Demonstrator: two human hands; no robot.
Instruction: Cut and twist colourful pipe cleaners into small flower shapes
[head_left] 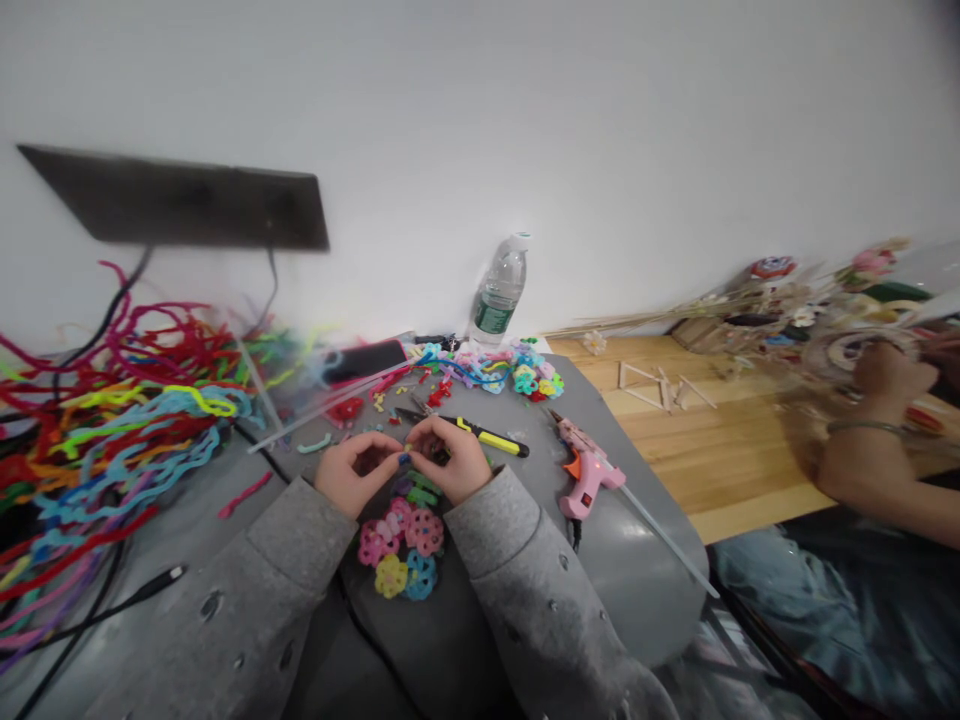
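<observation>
My left hand (352,472) and my right hand (450,458) meet over the grey tabletop (645,560), both pinched on a small piece of pipe cleaner (405,459) between the fingertips. Its colour looks blue and yellow, but it is too small to be sure. Just below my hands lie several finished pipe-cleaner flowers (401,545) in pink, yellow, blue and green. Black-and-yellow pliers (480,435) rest right behind my right hand.
A pink glue gun (586,472) lies to the right. A heap of coloured pipe cleaners (112,420) fills the left side. More flowers (517,372), a water bottle (499,290) and a phone (365,360) sit at the back. Another person's arm (885,450) works at the right.
</observation>
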